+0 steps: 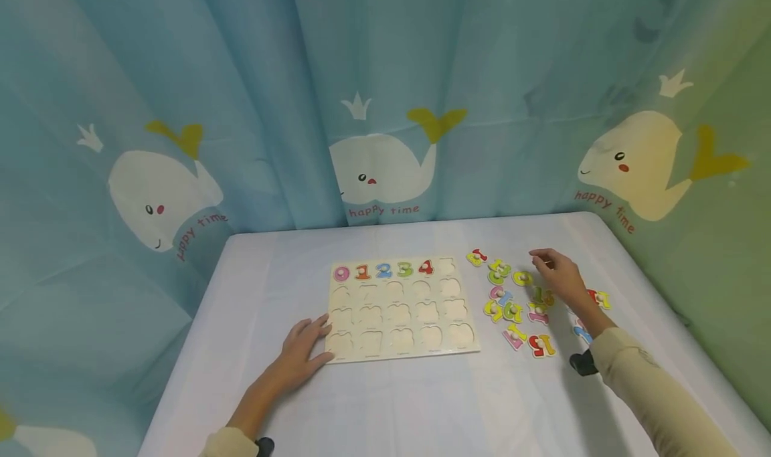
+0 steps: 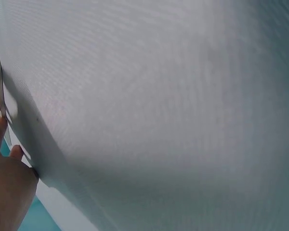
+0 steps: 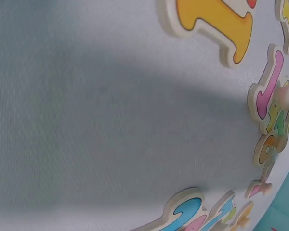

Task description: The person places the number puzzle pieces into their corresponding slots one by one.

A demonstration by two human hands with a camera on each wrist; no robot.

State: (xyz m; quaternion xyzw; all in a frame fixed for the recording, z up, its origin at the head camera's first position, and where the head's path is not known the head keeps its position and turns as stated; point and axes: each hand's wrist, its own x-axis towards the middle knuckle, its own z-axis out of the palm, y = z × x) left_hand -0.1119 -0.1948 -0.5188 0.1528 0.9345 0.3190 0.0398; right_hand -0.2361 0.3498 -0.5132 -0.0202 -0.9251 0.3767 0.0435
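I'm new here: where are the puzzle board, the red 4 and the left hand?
Puzzle board (image 1: pixel 399 314): head view, an empty recess near its middle.
Red 4 (image 1: pixel 425 267): head view, the middle of the numeral.
Left hand (image 1: pixel 299 350): head view, the back of the hand.

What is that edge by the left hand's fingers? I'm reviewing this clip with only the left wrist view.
Observer: The head view shows it is the left edge of a pale puzzle board, with the left hand against it.
Operator: Does the board have any pieces in it?
Observer: Yes, the numbers 0 to 4 sit in its top row.
Operator: And where is the right hand?
Observer: The right hand is by the loose number pieces, to the right of the board.
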